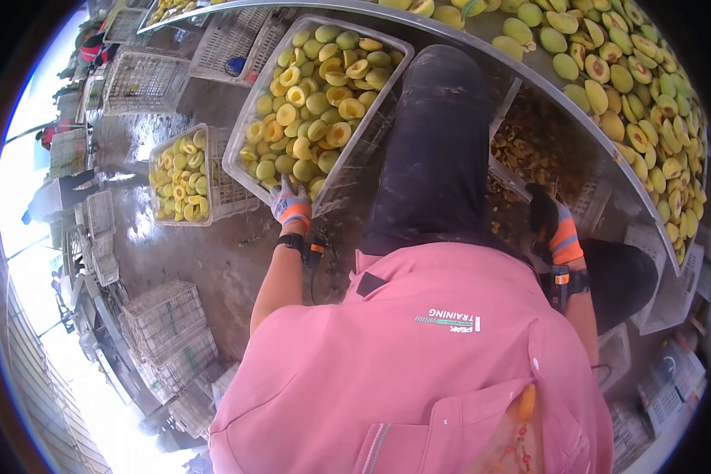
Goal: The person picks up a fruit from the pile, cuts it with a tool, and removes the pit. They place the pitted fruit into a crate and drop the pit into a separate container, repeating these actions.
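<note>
My left hand (291,207), in a grey and orange glove, is at the near corner of a pale plastic crate (233,142). Its fingers hook over the rim, right beside the fruit. Halved and whole yellow-green fruits (316,103) fill this crate; several show hollow, pitted centres. On the other side of my raised knee, my right hand (554,225) hangs low in a dark glove with an orange cuff. It is near a bin of brown fruit scraps (545,142) beneath the table. Its fingers merge with the dark background, so I cannot tell whether they hold anything.
A metal-edged table (608,146) curves along the upper right, heaped with halved fruits (648,110). Another fruit crate (180,178) stands on the wet floor (213,261) at left. Stacked crates (170,324) stand lower left. A person (55,197) bends in the far left.
</note>
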Action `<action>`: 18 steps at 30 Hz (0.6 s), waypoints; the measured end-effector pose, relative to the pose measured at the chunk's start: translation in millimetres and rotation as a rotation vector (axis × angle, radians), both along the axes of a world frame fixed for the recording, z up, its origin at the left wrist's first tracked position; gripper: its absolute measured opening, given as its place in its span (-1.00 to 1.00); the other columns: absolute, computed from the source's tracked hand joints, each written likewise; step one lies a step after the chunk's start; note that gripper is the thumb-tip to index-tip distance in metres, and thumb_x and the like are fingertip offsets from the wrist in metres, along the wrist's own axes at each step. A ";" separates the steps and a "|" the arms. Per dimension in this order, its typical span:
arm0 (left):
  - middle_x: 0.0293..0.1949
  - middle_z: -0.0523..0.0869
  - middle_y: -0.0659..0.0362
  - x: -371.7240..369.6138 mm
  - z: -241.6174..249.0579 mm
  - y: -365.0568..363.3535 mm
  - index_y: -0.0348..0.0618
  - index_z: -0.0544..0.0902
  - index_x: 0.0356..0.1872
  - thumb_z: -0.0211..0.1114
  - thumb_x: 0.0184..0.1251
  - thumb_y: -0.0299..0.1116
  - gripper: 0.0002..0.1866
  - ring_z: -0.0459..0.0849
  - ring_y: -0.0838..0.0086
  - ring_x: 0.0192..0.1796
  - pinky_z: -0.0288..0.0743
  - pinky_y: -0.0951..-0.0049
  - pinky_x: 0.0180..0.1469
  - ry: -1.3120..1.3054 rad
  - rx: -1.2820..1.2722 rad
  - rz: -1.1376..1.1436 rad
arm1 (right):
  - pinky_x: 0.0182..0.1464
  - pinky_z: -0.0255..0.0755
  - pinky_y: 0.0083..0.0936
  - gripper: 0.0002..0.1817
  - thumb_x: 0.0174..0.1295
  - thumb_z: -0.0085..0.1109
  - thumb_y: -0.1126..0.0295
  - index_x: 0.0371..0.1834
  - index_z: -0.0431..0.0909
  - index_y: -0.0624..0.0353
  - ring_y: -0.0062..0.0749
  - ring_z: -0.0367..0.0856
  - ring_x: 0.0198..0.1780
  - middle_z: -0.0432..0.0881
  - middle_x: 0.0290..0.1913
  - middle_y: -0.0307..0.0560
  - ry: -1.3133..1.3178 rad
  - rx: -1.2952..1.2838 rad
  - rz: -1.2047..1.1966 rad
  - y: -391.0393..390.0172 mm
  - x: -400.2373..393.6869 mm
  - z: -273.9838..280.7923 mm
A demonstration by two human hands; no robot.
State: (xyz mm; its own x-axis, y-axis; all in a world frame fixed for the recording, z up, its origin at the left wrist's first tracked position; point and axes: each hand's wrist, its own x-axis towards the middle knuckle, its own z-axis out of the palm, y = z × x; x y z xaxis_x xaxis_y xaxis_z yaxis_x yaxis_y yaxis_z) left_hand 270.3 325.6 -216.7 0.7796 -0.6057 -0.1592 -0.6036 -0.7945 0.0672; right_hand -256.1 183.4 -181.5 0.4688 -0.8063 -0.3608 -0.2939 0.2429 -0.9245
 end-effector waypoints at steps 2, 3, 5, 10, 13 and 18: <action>0.45 0.18 -0.14 5.5 -10.7 -0.7 0.07 0.30 0.43 0.10 0.32 0.07 -0.32 0.19 -0.01 0.46 0.14 0.17 0.43 -0.036 0.126 -0.044 | -0.53 0.19 -0.69 -0.59 0.27 -0.04 0.57 0.20 0.48 0.17 -0.75 0.30 -0.53 0.39 -0.49 -0.41 -0.181 0.111 -0.090 2.0 -9.1 -25.6; 0.48 0.12 -0.12 13.1 -33.4 4.2 0.04 0.24 0.46 0.06 0.33 0.12 -0.28 0.12 -0.01 0.49 0.07 0.17 0.46 -0.093 0.119 -0.098 | -0.52 0.21 -0.69 -0.59 0.25 -0.03 0.58 0.20 0.48 0.17 -0.75 0.31 -0.53 0.40 -0.50 -0.40 -0.174 0.083 -0.086 3.4 -11.9 -30.8; 0.53 -0.01 -0.07 19.2 -53.1 5.1 -0.03 0.13 0.50 0.01 0.34 0.19 -0.20 -0.03 0.01 0.54 -0.07 0.20 0.51 -0.060 0.029 -0.107 | -0.46 0.26 -0.67 -0.57 0.24 -0.02 0.54 0.21 0.46 0.17 -0.70 0.37 -0.46 0.44 -0.45 -0.35 0.119 -0.136 0.076 2.6 -13.0 -16.7; 0.56 -0.16 -0.02 -9.0 -40.8 0.5 -0.14 -0.07 0.53 -0.04 0.34 0.30 -0.06 -0.27 0.07 0.58 -0.30 0.25 0.55 0.102 0.077 -0.181 | -0.17 0.39 -0.56 -0.53 0.31 -0.11 0.31 0.30 0.38 0.12 -0.46 0.57 -0.13 0.62 -0.15 -0.16 0.390 -0.166 0.301 -4.4 -5.1 7.9; 0.55 -0.14 -0.05 -1.5 -55.4 -13.4 -0.11 -0.06 0.53 0.00 0.30 0.32 -0.03 -0.24 0.06 0.58 -0.30 0.22 0.55 0.094 -0.083 -0.109 | -0.09 0.41 -0.48 -0.52 0.34 -0.14 0.31 0.33 0.35 0.13 -0.41 0.58 -0.12 0.63 -0.07 -0.14 0.413 -0.230 0.287 -2.0 -15.7 -55.3; 0.55 -0.11 -0.08 5.2 -50.7 -18.8 -0.06 -0.06 0.54 0.07 0.28 0.31 -0.02 -0.22 0.06 0.58 -0.29 0.20 0.55 0.168 -0.112 -0.089 | -0.15 0.36 -0.52 -0.62 0.40 -0.12 0.31 0.25 0.44 0.08 -0.53 0.54 -0.18 0.62 -0.09 -0.26 -0.394 0.491 -0.113 -7.0 -8.1 -38.1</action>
State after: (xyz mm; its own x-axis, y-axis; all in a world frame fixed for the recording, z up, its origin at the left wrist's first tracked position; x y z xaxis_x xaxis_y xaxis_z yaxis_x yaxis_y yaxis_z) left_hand 275.5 306.8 -267.4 0.6906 -0.6919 -0.2104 -0.6434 -0.7207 0.2580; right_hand -264.3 176.4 -219.6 0.5632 -0.6430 -0.5190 0.0976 0.6754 -0.7309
